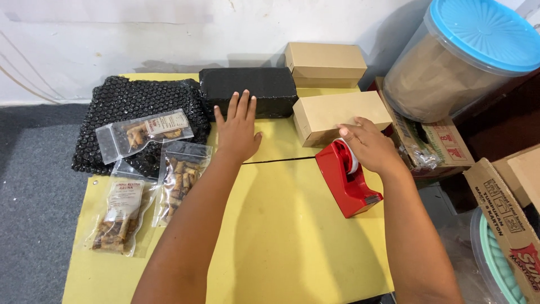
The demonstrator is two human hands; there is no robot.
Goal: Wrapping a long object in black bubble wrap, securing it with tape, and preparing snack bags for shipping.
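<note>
The red plastic tape dispenser (347, 179) sits on the yellow table (281, 236) under the right hand (368, 147), which grips its roll. Ahead of the flat, released left hand (237, 130) lies the black wrapped rectangular block (248, 92); tugging tape 1-handed may tip the dispenser

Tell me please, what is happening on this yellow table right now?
A person works at a yellow table. The left hand lies flat, fingertips on a block wrapped in black. The right hand rests on the roll of a red tape dispenser, beside a brown cardboard box. Three clear snack pouches lie at the left, partly on black bubble wrap. Nothing is lifted.
</note>
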